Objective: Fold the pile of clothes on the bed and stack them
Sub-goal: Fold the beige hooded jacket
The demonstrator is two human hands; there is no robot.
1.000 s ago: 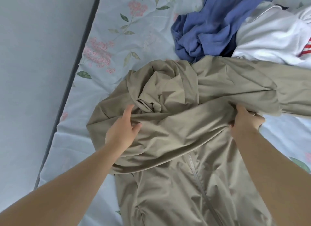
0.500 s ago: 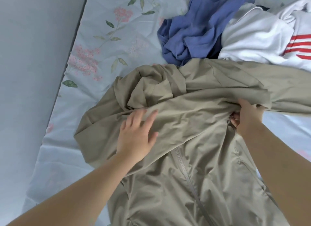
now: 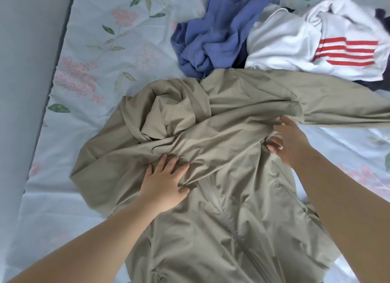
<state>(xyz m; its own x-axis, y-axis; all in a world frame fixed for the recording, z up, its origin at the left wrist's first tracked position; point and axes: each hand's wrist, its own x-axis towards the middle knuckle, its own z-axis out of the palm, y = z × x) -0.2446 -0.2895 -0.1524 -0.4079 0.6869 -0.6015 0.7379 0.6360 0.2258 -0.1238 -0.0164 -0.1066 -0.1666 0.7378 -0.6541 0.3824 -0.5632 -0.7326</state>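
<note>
A khaki zip-up jacket (image 3: 232, 198) lies spread on the bed, zipper facing up, one sleeve folded across the chest toward the left and the other stretching off to the right. My left hand (image 3: 166, 183) presses flat on the folded sleeve near the top of the zipper, fingers spread. My right hand (image 3: 289, 141) rests at the jacket's right shoulder with fingers extended, touching the fabric where the right sleeve begins. Behind the jacket sit a crumpled blue garment (image 3: 217, 32) and a white garment with red stripes (image 3: 306, 42).
The bed carries a pale blue sheet with pink flowers and green leaves (image 3: 101, 57). Its left edge (image 3: 54, 76) runs diagonally beside a grey floor. A dark garment (image 3: 371, 84) peeks out under the white one at the right.
My left hand let go of the sleeve fold and flattened on it, sliding right toward the zipper. My right hand released its grip at the shoulder and opened.
</note>
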